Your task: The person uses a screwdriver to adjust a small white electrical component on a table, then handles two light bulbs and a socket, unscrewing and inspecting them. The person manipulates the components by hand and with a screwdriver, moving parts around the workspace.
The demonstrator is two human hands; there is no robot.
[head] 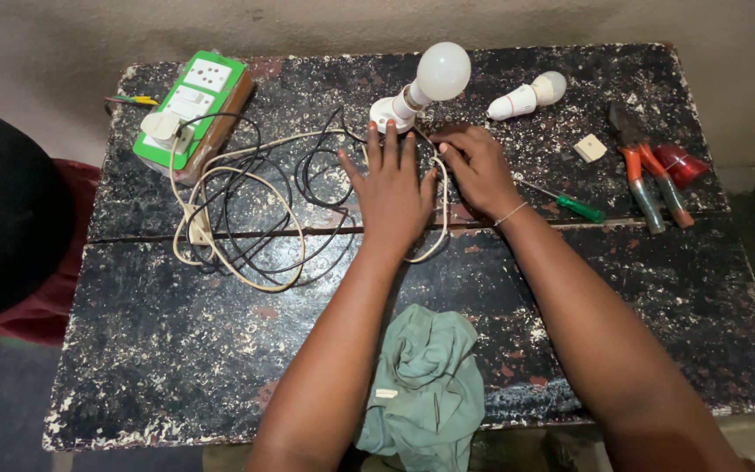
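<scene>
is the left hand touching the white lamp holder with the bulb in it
Touching. The head view shows the left hand flat on the table, its middle fingertips meeting the base of the white lamp holder with no gap visible.

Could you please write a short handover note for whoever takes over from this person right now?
Left hand: flat on the table, fingers spread just below the lamp holder, over the white cable.
Right hand: fingertips pinching something small beside the holder; what it is cannot be told.
Bulb sits in the holder; spare bulb lies to the right.
Switch box at far left, cables coiled beside it.
Screwdriver and pliers lie unused at right; cloth at near edge.
Wiring at the holder appears still in hand.
</scene>
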